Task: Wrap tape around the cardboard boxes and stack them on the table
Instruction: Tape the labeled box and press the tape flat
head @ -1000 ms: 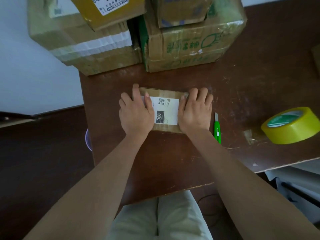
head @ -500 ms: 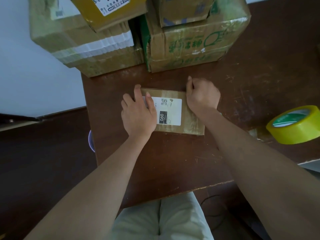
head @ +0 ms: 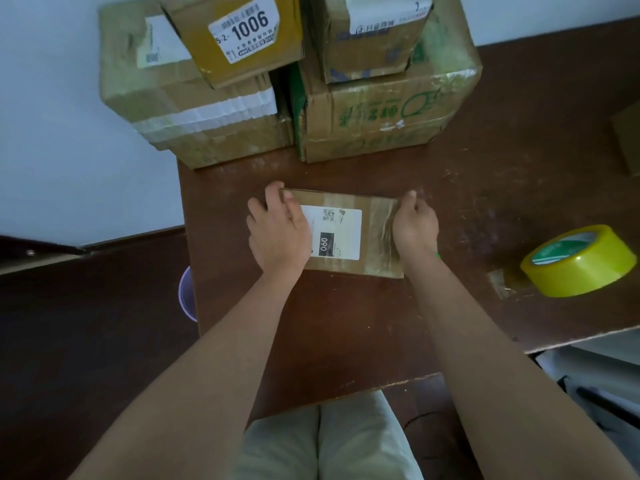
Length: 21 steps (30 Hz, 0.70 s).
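A small flat cardboard box (head: 349, 202) with a white "060" label lies on the brown table (head: 346, 327), glossy tape across its right part. My left hand (head: 277, 233) rests on the box's left end, fingers reaching its far left corner. My right hand (head: 414, 226) grips the right end, fingers curled over the edge. A roll of yellow tape (head: 578, 261) lies on the table to the right, apart from both hands. At the back stand two large boxes (head: 207, 109) (head: 391, 112), each with a smaller box on top (head: 239, 36) (head: 370, 32).
Another cardboard piece (head: 628, 136) shows at the right edge. A green tip of something (head: 438, 255) peeks out behind my right wrist. A purple round object (head: 187, 299) sits below the table's left edge. The table's front edge runs near my knees.
My right hand went from flat on the box to its far right corner, then down to the right edge. The left hand stayed on the left end. The camera tilted up.
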Each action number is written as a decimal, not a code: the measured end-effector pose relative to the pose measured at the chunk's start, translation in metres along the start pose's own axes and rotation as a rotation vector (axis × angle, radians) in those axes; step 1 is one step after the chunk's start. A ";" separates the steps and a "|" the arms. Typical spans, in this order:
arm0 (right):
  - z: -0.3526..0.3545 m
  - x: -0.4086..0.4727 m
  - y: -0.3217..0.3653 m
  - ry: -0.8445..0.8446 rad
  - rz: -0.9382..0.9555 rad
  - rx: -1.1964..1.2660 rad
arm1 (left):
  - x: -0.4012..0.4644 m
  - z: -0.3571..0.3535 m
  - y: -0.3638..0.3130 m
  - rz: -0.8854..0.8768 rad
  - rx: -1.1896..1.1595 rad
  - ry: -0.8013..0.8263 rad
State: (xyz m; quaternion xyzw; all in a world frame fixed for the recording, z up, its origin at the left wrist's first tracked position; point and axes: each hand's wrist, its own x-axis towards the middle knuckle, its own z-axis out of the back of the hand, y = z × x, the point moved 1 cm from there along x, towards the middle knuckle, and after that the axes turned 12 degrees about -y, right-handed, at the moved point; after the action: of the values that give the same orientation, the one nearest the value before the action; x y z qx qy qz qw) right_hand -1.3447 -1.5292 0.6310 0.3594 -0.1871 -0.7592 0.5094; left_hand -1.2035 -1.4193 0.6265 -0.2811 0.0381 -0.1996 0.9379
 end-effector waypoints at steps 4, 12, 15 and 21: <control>0.025 -0.002 0.015 0.017 -0.023 0.203 | 0.007 0.019 -0.022 0.288 -0.435 -0.032; 0.040 -0.027 0.022 0.004 0.383 -0.294 | -0.003 0.044 -0.030 0.376 -0.345 0.065; 0.040 -0.038 0.017 -0.081 0.450 -0.360 | -0.012 0.054 -0.026 0.312 -0.170 0.139; 0.051 -0.029 0.023 -0.011 0.487 -0.413 | -0.014 0.068 -0.029 0.315 -0.084 0.251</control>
State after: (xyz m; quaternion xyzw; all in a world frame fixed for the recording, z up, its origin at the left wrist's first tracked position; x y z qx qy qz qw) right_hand -1.3610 -1.5167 0.6908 0.1889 -0.1123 -0.6390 0.7372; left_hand -1.2146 -1.4012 0.6991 -0.2835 0.2065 -0.0819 0.9329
